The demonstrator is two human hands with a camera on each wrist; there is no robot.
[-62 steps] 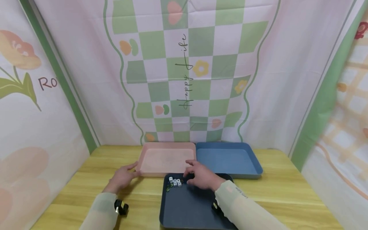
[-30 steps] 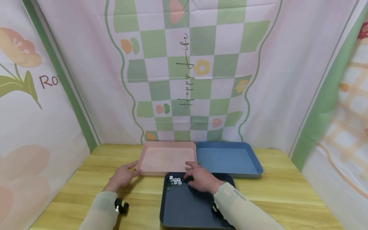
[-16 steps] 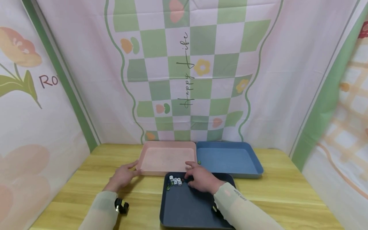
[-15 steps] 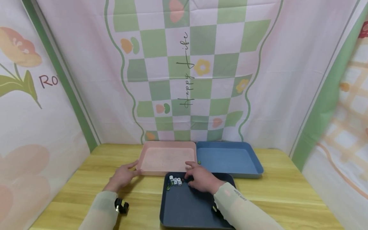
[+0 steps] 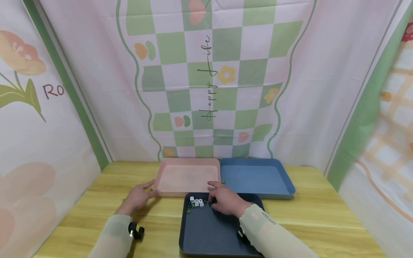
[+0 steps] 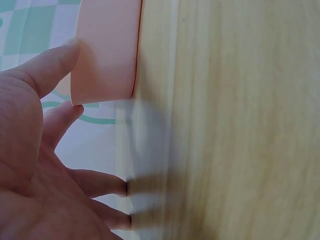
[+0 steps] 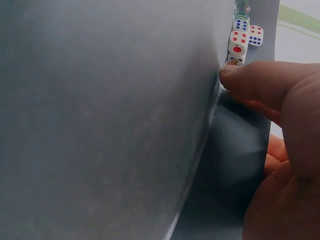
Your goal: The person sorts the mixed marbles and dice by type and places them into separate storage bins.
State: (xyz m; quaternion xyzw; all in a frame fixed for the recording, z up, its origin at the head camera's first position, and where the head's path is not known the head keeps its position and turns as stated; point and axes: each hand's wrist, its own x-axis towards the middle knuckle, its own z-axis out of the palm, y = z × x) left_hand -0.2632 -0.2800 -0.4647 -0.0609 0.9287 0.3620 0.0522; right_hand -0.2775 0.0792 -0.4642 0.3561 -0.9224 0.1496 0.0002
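In the head view, my left hand (image 5: 138, 197) is at the left front corner of the pink tray (image 5: 165, 193). The left wrist view shows its thumb and forefinger touching that corner, the other fingers loosely extended. My right hand (image 5: 227, 199) reaches down to the far wall of the dark tray (image 5: 213, 236). White dice (image 7: 239, 41) and small glass beads (image 5: 189, 210) cluster in that tray's far left corner. In the right wrist view the thumb's tip is beside a brownish bead (image 7: 233, 63); whether anything is pinched behind it is hidden.
A blue tray (image 5: 261, 196) stands right of the pink one, with a small green bead (image 5: 223, 181) at its left side. All the trays rest on a wooden table (image 5: 322, 215). Printed cloth (image 5: 226, 107) hangs behind the table.
Since the oldest frame my right hand has shifted very slightly, and the green bead at the blue tray has come into view. During the last second the hands stay almost still.
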